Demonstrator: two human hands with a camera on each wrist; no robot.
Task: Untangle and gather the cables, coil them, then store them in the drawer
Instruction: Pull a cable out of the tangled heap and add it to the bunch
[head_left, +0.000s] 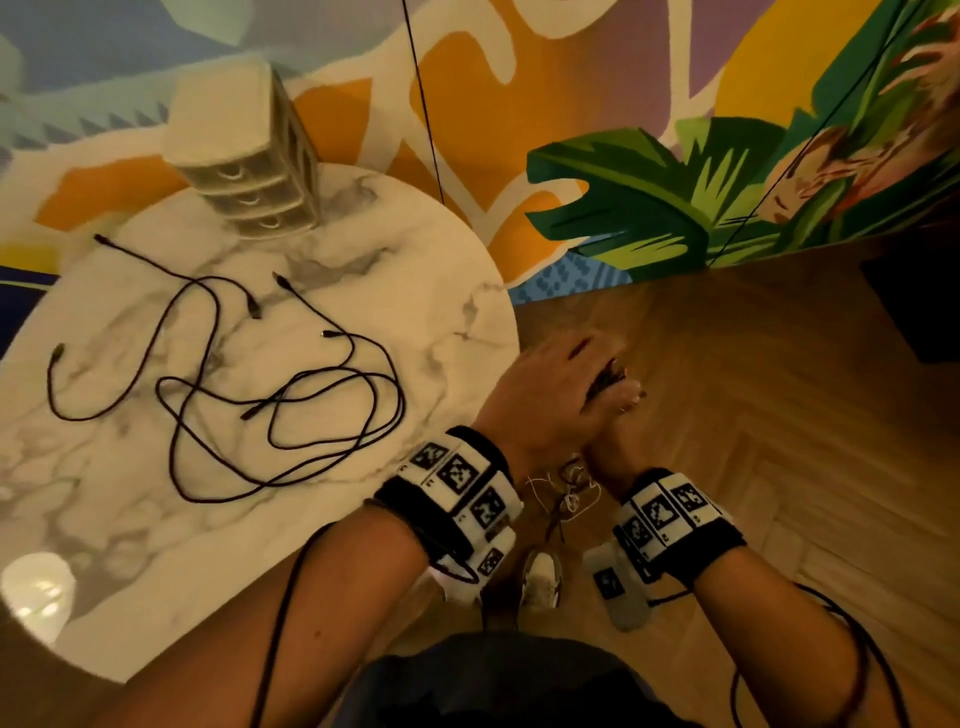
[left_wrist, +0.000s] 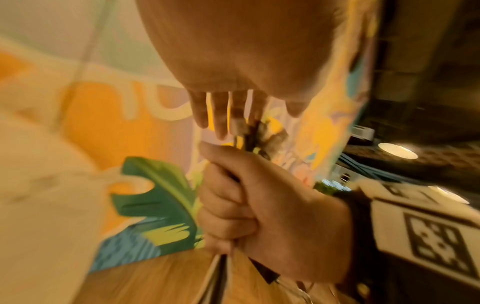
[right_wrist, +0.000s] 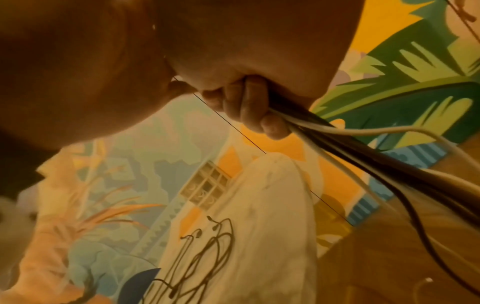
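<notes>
My right hand (head_left: 623, 410) grips a bundle of black and white cables (left_wrist: 253, 133) in a fist, off the table's right edge and above the floor. Its fingers (right_wrist: 249, 105) curl round the strands, which trail away below (right_wrist: 363, 156) and hang in loose loops (head_left: 569, 491). My left hand (head_left: 550, 389) lies over the top of the bundle, and its straight fingers (left_wrist: 221, 115) touch the cable ends. Several black cables (head_left: 260, 395) lie tangled on the round marble table (head_left: 363, 249). A small beige drawer unit (head_left: 254, 171) stands at the table's far edge, drawers closed.
Herringbone wood floor (head_left: 753, 415) spreads to the right of the table. A painted mural wall stands behind, with thin black cords (head_left: 426, 104) hanging in front of it. A dark box (head_left: 924, 312) sits at the far right. My shoe (head_left: 540, 577) shows below the hands.
</notes>
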